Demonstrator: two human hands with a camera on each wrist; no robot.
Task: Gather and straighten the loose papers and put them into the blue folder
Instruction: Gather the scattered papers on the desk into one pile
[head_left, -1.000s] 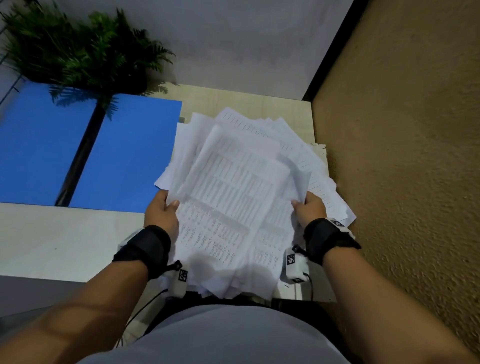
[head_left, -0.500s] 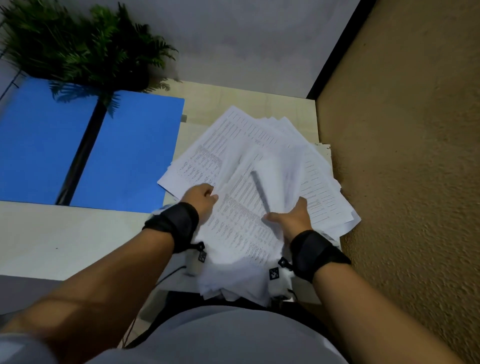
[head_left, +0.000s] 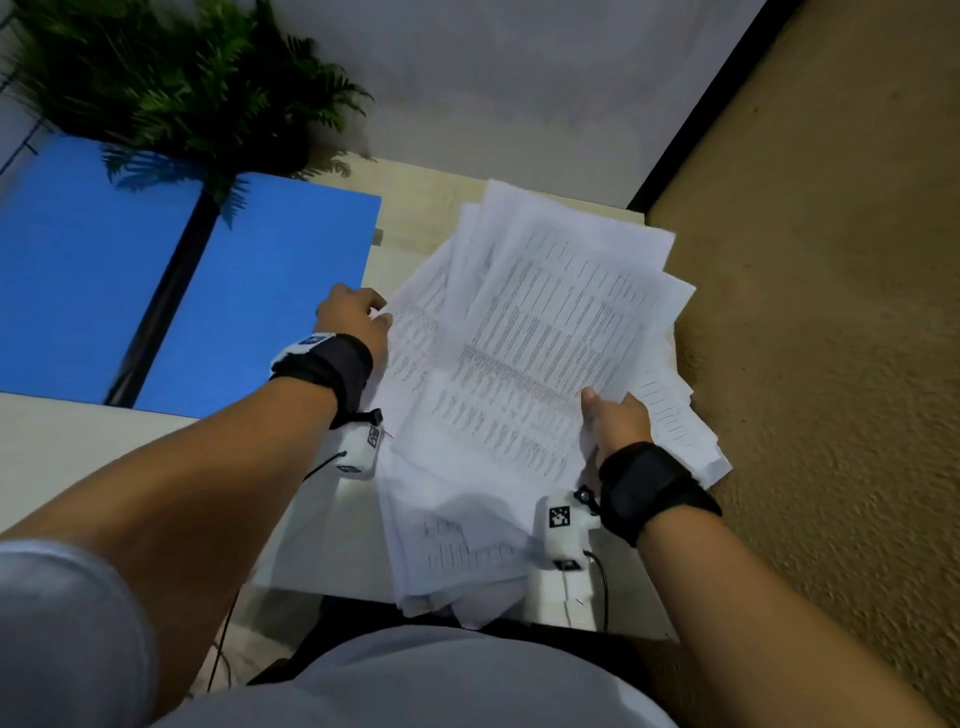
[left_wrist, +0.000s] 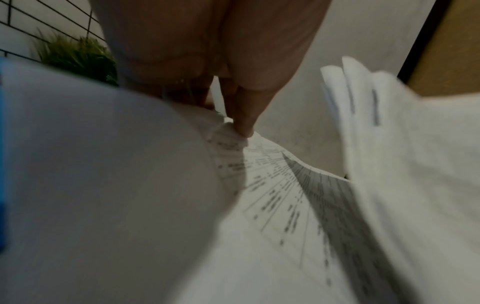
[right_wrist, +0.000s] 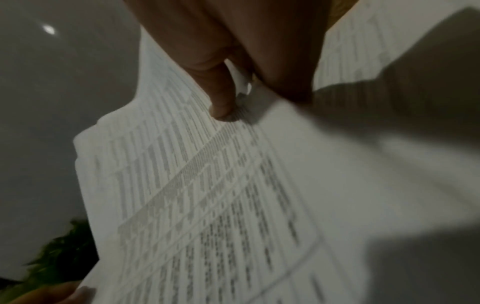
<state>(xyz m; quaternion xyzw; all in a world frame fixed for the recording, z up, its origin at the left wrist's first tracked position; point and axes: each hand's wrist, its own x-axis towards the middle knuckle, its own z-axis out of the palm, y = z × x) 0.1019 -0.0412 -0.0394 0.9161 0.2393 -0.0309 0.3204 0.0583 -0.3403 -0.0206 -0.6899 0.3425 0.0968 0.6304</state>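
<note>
A loose, fanned pile of printed white papers (head_left: 524, 364) lies on the right part of the pale table. My left hand (head_left: 358, 317) is at the pile's left edge and, in the left wrist view, its fingers pinch the edge of the papers (left_wrist: 285, 195). My right hand (head_left: 613, 415) holds the pile's right side, thumb on the top sheet; the right wrist view shows that thumb pressing the printed papers (right_wrist: 207, 195). The blue folder (head_left: 249, 301) lies open and flat to the left of the pile.
A green potted fern (head_left: 171, 88) stands at the back left, its dark stem crossing the folder. A tan textured wall (head_left: 831, 364) runs close along the right of the table (head_left: 78, 457). The papers overhang the table's near edge by my torso.
My left hand has moved up and left to the pile's left edge near the folder. My right hand has shifted right to the pile's right side. The sheets have fanned out wider.
</note>
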